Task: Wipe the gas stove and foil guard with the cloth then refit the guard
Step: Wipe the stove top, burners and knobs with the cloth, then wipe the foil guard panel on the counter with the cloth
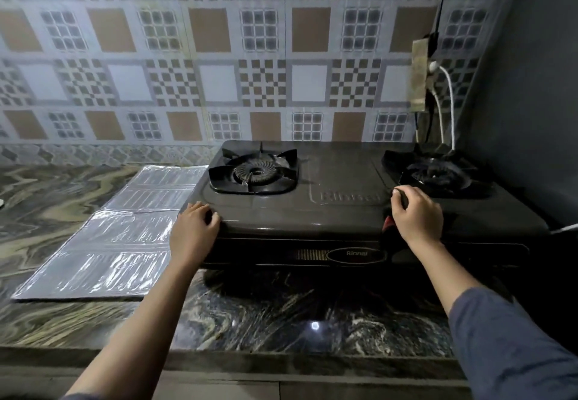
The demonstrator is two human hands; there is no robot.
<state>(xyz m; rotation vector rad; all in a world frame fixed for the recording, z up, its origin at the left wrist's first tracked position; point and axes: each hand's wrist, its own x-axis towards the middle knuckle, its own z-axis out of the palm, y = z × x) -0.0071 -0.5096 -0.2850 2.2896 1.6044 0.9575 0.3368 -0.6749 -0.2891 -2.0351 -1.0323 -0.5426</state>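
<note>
Head view: found a black two-burner stove (328,212) standing on a marbled counter (62,186), pushed back against a tiled wall (219,55). Noted the left burner (255,172) and right burner (438,174) both bare, with pan supports seated. Found the foil guard (125,227) off the stove, lying flat and unfolded on the counter to the left, its right edge just beside the stove's left side. Observed the left hand (194,227) on the stove's front left corner, fingers bent over the rim and holding it; thumb hidden. Observed the right hand (417,215) on the stove top just in front of the right burner, fingers curled tight round a dark cloth (404,200) and pressing it to the surface. Noted a small red piece showing below that hand at the stove's front edge; cannot tell whether it belongs to the cloth. Recorded a power strip (419,77) fixed upright on the wall behind the right burner, with white cables (450,102) hanging down from it. Noted a blue sleeve on the right forearm.
</note>
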